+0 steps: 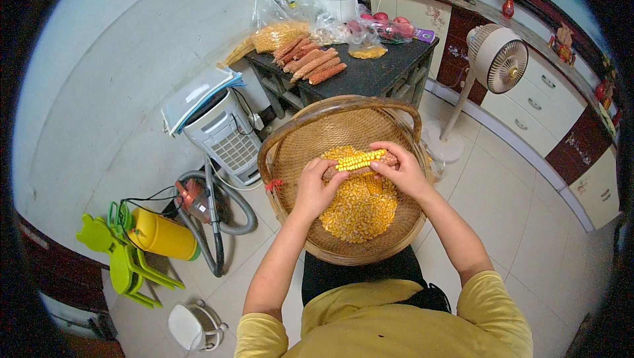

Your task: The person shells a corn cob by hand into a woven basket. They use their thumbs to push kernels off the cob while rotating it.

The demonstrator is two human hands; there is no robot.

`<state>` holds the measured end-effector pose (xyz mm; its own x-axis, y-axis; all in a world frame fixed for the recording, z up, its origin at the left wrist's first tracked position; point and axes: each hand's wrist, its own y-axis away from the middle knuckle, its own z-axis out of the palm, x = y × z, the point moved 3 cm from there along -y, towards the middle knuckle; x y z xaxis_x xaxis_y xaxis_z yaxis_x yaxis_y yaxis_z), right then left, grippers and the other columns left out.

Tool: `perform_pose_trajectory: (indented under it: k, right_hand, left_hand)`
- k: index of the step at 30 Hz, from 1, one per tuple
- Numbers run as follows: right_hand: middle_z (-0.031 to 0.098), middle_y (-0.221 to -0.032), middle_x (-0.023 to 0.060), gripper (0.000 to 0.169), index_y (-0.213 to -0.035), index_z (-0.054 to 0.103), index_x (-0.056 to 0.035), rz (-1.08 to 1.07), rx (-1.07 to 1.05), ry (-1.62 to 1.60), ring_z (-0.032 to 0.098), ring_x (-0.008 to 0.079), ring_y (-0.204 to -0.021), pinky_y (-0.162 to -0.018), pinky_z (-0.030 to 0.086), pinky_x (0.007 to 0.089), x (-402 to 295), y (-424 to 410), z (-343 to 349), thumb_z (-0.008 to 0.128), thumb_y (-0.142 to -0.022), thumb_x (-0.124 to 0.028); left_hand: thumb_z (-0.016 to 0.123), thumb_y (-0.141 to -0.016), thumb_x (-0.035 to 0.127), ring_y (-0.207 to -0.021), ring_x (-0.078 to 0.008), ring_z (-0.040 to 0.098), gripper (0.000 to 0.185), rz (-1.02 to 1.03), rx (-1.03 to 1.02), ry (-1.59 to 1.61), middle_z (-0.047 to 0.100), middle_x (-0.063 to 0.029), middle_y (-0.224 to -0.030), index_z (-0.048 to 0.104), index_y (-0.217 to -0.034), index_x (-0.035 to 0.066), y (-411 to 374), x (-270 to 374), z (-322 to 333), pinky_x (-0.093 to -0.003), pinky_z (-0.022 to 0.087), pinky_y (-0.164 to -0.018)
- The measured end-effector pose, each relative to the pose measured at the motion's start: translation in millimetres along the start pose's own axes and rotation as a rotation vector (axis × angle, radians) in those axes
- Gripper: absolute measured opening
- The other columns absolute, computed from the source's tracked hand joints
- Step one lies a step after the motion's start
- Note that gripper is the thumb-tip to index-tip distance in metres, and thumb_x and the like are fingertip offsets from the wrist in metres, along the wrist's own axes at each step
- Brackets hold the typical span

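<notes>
A partly shelled corn cob [360, 160] lies level between my two hands, above a round woven bamboo basket [322, 127] with an arched handle. My left hand [317, 182] grips its left end, and my right hand [402, 167] holds the right end, where bare reddish cob shows. Yellow kernels cover the middle of the cob. Beneath it, loose corn kernels [357, 214] are heaped on the basket's woven bottom. Another yellow cob seems to lie on the heap just under my hands, partly hidden.
Bare corn cobs [317, 63] lie on a dark table [356, 73] beyond the basket, near plastic bags of kernels. A standing fan [498, 61] is at right. On the left are an air cooler [228, 135], a vacuum hose [252, 214], a yellow tank [166, 234] and a green chair [126, 269].
</notes>
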<state>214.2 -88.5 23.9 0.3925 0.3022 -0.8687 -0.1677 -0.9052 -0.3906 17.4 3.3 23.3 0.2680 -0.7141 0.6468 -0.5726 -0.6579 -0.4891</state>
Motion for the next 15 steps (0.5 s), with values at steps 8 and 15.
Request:
perform_pose_trajectory:
  k: [8,15]
  right_hand:
    - [0.059,-0.100,0.0036,0.036,-0.121,0.055,-0.0031,0.081,0.000,-0.054,0.059,0.0082,-0.080,-0.067,0.052,0.0216,-5,1,1,0.065,-0.089,-0.014]
    - [0.064,-0.103,0.0045,0.036,-0.118,0.058,-0.0055,0.084,0.043,-0.023,0.061,0.0102,-0.082,-0.073,0.050,0.0257,-10,1,0,0.068,-0.085,-0.017]
  left_hand:
    - [0.070,-0.083,0.023,-0.087,-0.0301,0.058,0.028,-0.003,0.005,-0.001,0.060,-0.0141,-0.088,0.063,-0.097,0.000,1,-1,1,-0.0369,0.046,-0.077]
    - [0.069,-0.083,0.022,-0.083,-0.0296,0.057,0.028,0.020,0.008,-0.020,0.058,-0.0144,-0.085,0.063,-0.098,-0.001,2,-3,4,-0.0372,0.045,-0.073]
